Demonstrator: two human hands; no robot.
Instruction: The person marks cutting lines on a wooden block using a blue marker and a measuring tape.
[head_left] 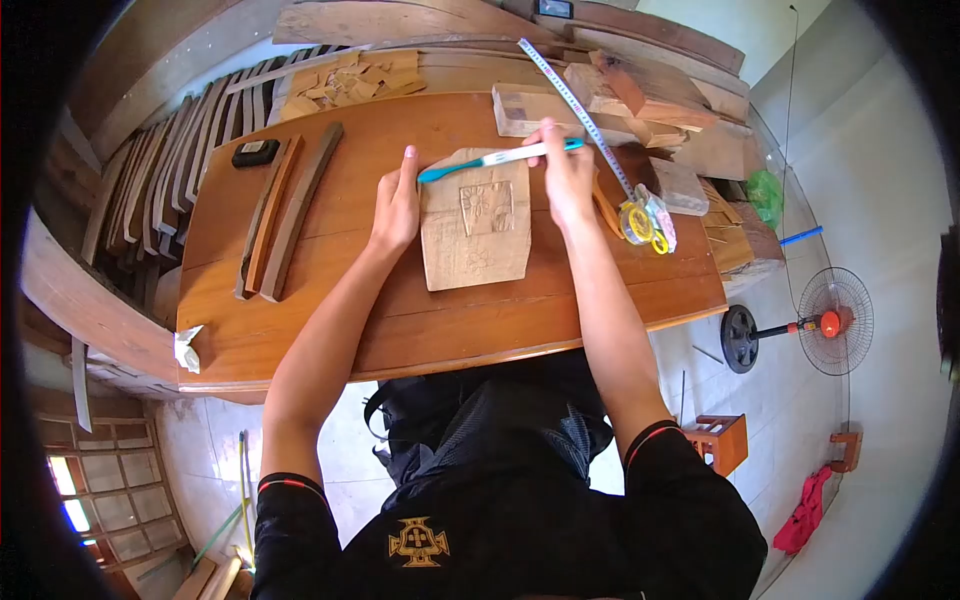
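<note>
A carved wooden board point(477, 255) lies on the table in front of me, with a square recess cut in its upper half and a faint flower-like mark below. At its left edge is my left hand point(398, 205), thumb pointing up and fingers against the board's side. My right hand point(566, 180) pinches a teal-and-white toothbrush point(510, 155) near its right end. The toothbrush slants across the top of the board, its thick teal end close to my left thumb.
Wooden strips point(300, 215) and a black block point(255, 153) lie on the table point(400, 335) at left. Crumpled paper point(187, 348) sits at the near left corner. A tape measure strip point(580, 115), tape rolls point(637, 222) and timber pieces point(640, 90) are at right. A fan point(830, 323) stands beyond.
</note>
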